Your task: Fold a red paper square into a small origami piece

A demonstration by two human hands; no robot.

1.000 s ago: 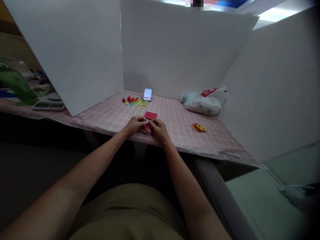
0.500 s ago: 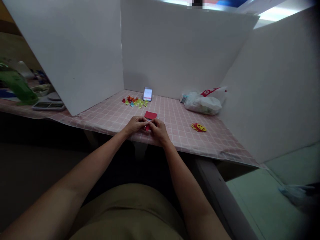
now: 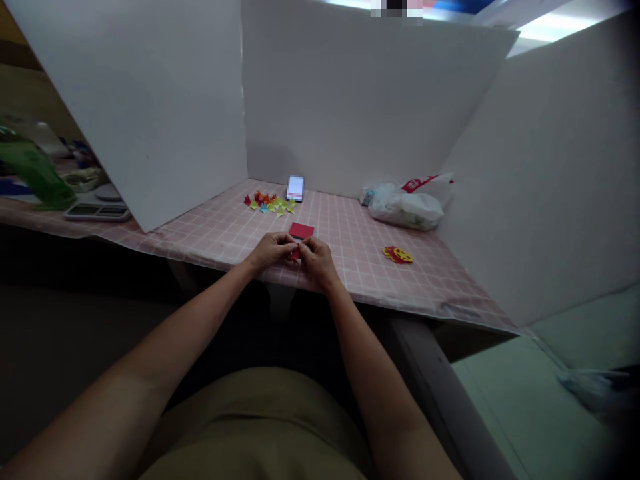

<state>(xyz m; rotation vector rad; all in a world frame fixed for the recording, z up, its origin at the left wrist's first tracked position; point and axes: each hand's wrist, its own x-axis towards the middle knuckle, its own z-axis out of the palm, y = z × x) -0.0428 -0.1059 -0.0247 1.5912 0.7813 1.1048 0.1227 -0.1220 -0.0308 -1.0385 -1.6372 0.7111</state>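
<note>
My left hand point(image 3: 270, 250) and my right hand point(image 3: 316, 259) meet over the near edge of the pink checked table point(image 3: 360, 267). Both pinch a small piece of red paper point(image 3: 295, 253) between their fingertips. Just beyond the hands lies a small stack of red paper squares point(image 3: 301, 231). Farther back sits a cluster of several small folded paper figures point(image 3: 269, 202) in red, orange, yellow and green, next to a phone point(image 3: 295, 188) with a lit screen.
White foam boards point(image 3: 350, 100) wall the table at left, back and right. A white plastic bag point(image 3: 407, 205) lies at the back right, a red and yellow cutout point(image 3: 398, 255) to the right of my hands. Beyond the left board are a scale point(image 3: 97, 212) and a green object point(image 3: 33, 170).
</note>
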